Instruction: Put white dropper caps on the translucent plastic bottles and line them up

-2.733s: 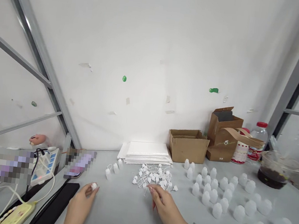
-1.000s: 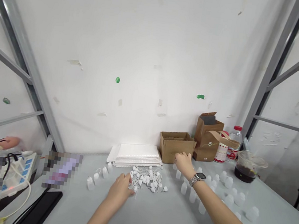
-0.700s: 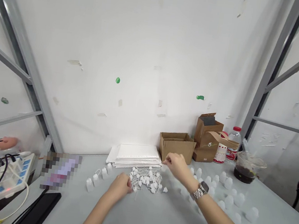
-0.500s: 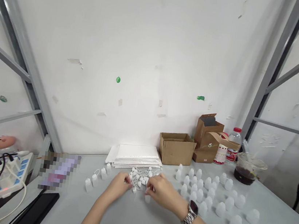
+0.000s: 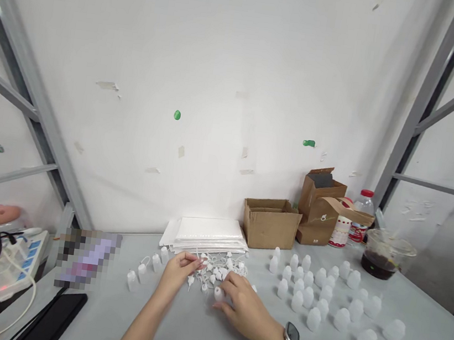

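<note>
With its fingertips pinched together, my left hand holds the cord of a small white cap, which dangles below the fingers. My right hand has thumb and fingers around a small translucent white bottle whose round mouth faces me. Between and behind the hands lies a pile of white corded caps. To the left stand several capped bottles, one with its loop showing. On the right, many translucent bottles stand in loose rows without caps.
White padded envelopes are stacked by the wall, beside an open cardboard box. A brown paper bag, a red-capped bottle and a tub of dark liquid stand back right. At left are a power strip and a black slab.
My left hand has lifted slightly, and a corded cap now hangs from its fingers. The bottle in my right hand has shifted slightly left and tipped so its mouth shows.
</note>
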Demonstrator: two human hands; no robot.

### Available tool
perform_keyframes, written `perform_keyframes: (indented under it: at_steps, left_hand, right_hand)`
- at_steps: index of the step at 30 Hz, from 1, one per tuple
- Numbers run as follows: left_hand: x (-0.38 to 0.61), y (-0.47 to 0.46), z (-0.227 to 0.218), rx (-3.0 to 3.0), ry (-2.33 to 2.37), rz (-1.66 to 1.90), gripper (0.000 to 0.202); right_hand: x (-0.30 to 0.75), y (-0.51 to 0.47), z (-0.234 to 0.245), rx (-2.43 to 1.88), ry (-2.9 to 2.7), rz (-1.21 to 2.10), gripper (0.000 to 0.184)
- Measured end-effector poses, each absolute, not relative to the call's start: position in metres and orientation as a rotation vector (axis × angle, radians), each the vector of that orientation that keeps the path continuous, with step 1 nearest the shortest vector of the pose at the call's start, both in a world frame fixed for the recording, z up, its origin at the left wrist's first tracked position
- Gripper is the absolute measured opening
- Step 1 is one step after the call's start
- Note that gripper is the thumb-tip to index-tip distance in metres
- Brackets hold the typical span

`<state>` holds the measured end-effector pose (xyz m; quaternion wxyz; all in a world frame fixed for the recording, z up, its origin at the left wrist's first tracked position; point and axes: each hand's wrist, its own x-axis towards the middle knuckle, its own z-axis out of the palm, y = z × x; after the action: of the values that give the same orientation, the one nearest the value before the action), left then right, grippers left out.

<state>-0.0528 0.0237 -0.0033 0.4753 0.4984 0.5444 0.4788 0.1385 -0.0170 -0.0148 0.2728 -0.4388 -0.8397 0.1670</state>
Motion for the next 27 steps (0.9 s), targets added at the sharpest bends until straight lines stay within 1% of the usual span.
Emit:
perform_keyframes:
  at_steps: [3,5,6,8,11,13,18,24,25,27]
  left_hand:
    - [-0.047,0.014,0.007,0.953,1.154,1.211,0.040]
    - [-0.043,0.009,0.010,0.877,1.095,1.205,0.045]
    - [-0.041,0.008,0.011,0.866,1.083,1.193,0.044]
    - [-0.038,0.006,0.009,0.866,1.061,1.169,0.038]
    - [-0.033,0.005,0.005,0.880,1.015,1.156,0.033]
    - [-0.031,0.004,0.003,0.942,1.006,1.128,0.032]
    - [-0.027,0.001,0.005,1.159,1.036,1.046,0.032]
    - [-0.022,-0.004,0.006,1.168,1.013,1.043,0.030]
    - [-0.021,-0.004,0.005,1.144,0.981,1.041,0.030]
    - [-0.019,-0.006,0.006,1.093,0.905,1.035,0.031]
  right_hand:
    - [0.138,-0.016,-0.014,-1.202,-2.058,0.634,0.013]
    - [0.138,-0.014,-0.015,-1.220,-1.959,0.733,0.014]
    - [0.137,-0.014,-0.015,-1.218,-1.924,0.750,0.013]
    - [0.135,-0.013,-0.016,-1.210,-1.876,0.745,0.010]
    - [0.132,-0.015,-0.017,-1.230,-1.868,0.761,0.012]
    - [0.131,-0.017,-0.016,-1.249,-1.886,0.790,0.015]
    - [0.129,-0.018,-0.016,-1.269,-1.874,0.821,0.013]
    - [0.127,-0.020,-0.015,-1.303,-1.736,0.826,0.017]
    - [0.126,-0.020,-0.013,-1.289,-1.693,0.859,0.019]
    - [0.125,-0.020,-0.010,-1.204,-1.585,1.041,0.025]
